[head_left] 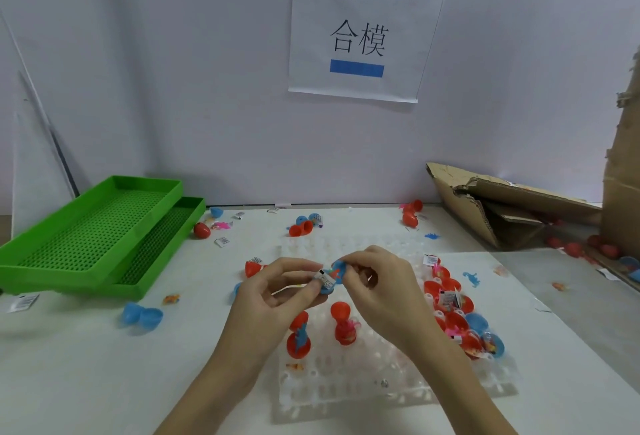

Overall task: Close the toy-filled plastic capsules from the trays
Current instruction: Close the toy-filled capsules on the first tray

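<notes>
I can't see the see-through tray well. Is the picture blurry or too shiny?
Head view: the clear tray looks soft and washed out against the white table; the edges bend from the wide lens; both hands' blue capsule stays fairly sharp.

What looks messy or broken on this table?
The cardboard box at the right is torn and collapsed, with red capsules spilled beside it. Loose capsules and small toys lie scattered outside the clear tray.

capsules (298,344) red, blue | trays (93,226) green, perforated | sign (360,36) white, blue bars
</notes>
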